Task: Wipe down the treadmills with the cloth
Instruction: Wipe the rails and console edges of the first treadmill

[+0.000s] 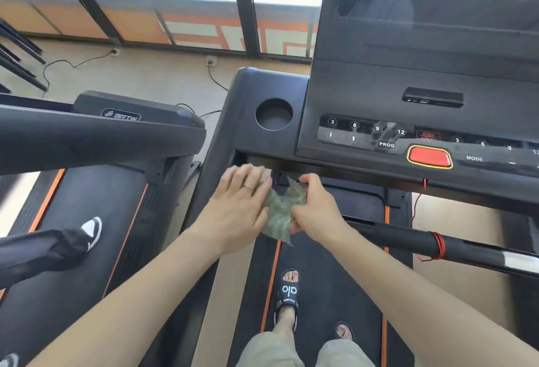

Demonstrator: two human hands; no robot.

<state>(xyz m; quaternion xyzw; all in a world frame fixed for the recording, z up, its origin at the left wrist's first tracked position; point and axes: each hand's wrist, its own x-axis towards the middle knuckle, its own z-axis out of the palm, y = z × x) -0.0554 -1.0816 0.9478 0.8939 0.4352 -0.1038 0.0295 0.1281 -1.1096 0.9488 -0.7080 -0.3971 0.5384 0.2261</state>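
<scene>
Knees and sandals (287, 298) at 6 o'clock, standing on the belt (326, 279) of the right treadmill (262, 89).

Risks, my read:
- Console is live (green digits lit). Red stop button (429, 157) and the keypad (358, 133) sit at 1 o'clock from the hands. A wipe across the keypad could start the belt underfoot; open sandals make that worse.
- Red safety cord (436, 245) is wrapped on the right rail at 3 o'clock, doesn't look clipped to the person. No auto-stop if the belt moves.
- Cloth is being passed or refolded mid-air over the gap under the console. A loose grip could drop it onto the belt.

Cloth (281, 212): green, crumpled, dead centre, between both hands and touching both, below the console edge.
Right hand (316, 207): fingers curled, pinching the cloth's right edge.
Left hand (236, 203): flat, fingers straight and together, laid against the cloth's left side, not gripping. Ring on one finger.

Second treadmill (102, 139) at 9 o'clock, someone's shoe (92, 231) on it.
</scene>
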